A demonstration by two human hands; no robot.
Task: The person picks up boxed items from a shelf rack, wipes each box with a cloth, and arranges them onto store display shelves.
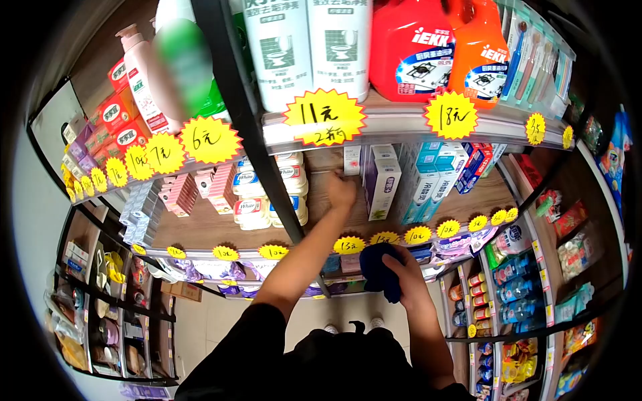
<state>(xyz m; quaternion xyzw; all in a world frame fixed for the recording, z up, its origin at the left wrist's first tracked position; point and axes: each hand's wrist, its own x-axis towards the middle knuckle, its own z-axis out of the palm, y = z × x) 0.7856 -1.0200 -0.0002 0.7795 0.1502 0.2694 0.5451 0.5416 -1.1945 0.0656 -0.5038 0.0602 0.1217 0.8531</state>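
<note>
Cloth (381, 271), dark blue and bunched, is gripped in the right hand (411, 281) near the front edge of the shelf (321, 164). Left hand (342, 190) extends over the same shelf, fingertips close to the lower end of a small white box (352, 160); whether they grip it cannot be told. White-and-purple box (384, 180) is just right of the left hand.

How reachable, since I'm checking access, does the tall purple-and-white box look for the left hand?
Probably yes: the left hand is over the wooden shelf, close beside the purple-and-white box, with only bare wood showing between them.
</note>
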